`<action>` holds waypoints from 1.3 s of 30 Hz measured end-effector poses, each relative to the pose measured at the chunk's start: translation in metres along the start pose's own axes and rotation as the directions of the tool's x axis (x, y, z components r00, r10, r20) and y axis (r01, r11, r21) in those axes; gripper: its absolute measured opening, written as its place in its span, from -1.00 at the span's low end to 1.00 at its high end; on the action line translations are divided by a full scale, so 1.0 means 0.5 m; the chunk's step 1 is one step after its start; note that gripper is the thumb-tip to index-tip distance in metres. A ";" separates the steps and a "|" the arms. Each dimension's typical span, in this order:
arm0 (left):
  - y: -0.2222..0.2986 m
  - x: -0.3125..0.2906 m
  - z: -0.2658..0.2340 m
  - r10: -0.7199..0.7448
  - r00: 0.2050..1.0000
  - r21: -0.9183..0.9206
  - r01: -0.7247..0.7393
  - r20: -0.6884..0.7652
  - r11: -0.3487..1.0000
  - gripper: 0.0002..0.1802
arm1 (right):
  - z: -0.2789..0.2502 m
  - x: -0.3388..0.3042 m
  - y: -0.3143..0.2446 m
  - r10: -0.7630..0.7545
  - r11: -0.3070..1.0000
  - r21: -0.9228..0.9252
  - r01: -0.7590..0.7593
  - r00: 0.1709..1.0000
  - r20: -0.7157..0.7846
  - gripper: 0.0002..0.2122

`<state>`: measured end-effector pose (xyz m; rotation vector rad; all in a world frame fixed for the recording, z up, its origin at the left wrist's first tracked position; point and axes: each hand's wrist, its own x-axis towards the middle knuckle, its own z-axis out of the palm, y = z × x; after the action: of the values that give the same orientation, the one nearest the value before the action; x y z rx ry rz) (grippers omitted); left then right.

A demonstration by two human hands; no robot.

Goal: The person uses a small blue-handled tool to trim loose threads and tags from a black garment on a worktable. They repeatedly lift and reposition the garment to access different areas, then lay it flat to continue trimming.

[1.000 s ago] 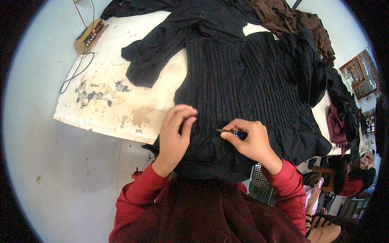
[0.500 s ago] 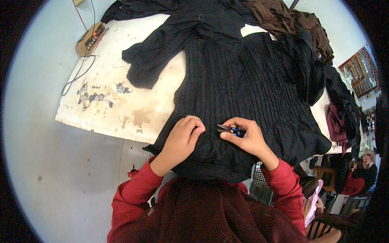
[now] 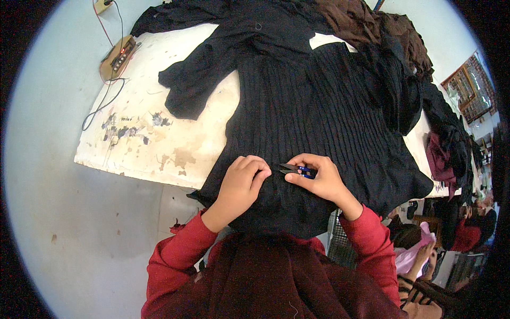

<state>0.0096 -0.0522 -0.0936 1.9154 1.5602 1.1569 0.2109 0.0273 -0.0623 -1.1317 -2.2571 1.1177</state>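
A black pleated garment [image 3: 319, 117] lies spread over the table, its near edge hanging toward my body. Over its near part, my left hand [image 3: 239, 186] has thumb and forefinger pinched together; whatever is between them is too small to make out. Just to the right, my right hand [image 3: 325, 181] grips small thread snips [image 3: 305, 171] with blue handles. Their dark blades point left, with the tips very close to my left fingertips. Against the black cloth I cannot tell whether the blades touch anything.
The pale, stained tabletop [image 3: 175, 138] shows at left. A tan box with a small red light [image 3: 118, 57] and a black cable sits at its far left corner. Brown cloth [image 3: 361, 21] is heaped at the back, maroon cloth [image 3: 440, 157] at right. Another person's hand [image 3: 422, 258] holds pink cloth at lower right.
The snips in my right hand have moved slightly left, narrowing the gap to my left fingertips. My left hand stays pinched. At lower right, the other person's hand and pink cloth have shifted.
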 end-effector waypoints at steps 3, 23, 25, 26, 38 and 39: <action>-0.002 0.002 0.000 -0.040 0.999 -0.092 0.040 -0.001 0.995 -0.86 | 0.010 -0.005 0.000 -0.042 0.997 0.066 0.039 0.998 0.040 -0.68; -0.009 0.010 -0.005 -0.094 0.994 -0.212 0.103 0.049 0.972 -0.80 | 0.027 -0.009 -0.058 -0.155 0.954 -0.270 0.132 0.986 -0.064 -0.78; -0.005 0.009 -0.011 -0.176 0.983 -0.313 0.181 0.043 0.933 -0.81 | 0.031 -0.007 -0.050 -0.154 0.957 -0.259 0.130 0.985 -0.078 -0.78; -0.001 0.008 -0.016 -0.216 0.975 -0.362 0.217 0.042 0.907 -0.81 | 0.031 -0.005 -0.049 -0.150 0.962 -0.244 0.124 0.985 -0.090 -0.78; -0.008 -0.006 -0.078 -0.094 0.988 0.041 0.090 0.122 0.995 -0.87 | 0.024 0.009 -0.013 -0.022 0.995 -0.093 0.017 0.998 -0.053 -0.71; -0.010 -0.003 -0.080 -0.124 0.986 -0.002 0.125 0.113 0.992 -0.85 | 0.023 0.008 -0.019 -0.019 0.996 -0.090 0.015 0.999 -0.045 -0.72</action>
<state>-0.0253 -0.0596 -0.0750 1.8163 1.5857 0.9846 0.1968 0.0216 -0.0620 -1.1588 -2.2973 0.9820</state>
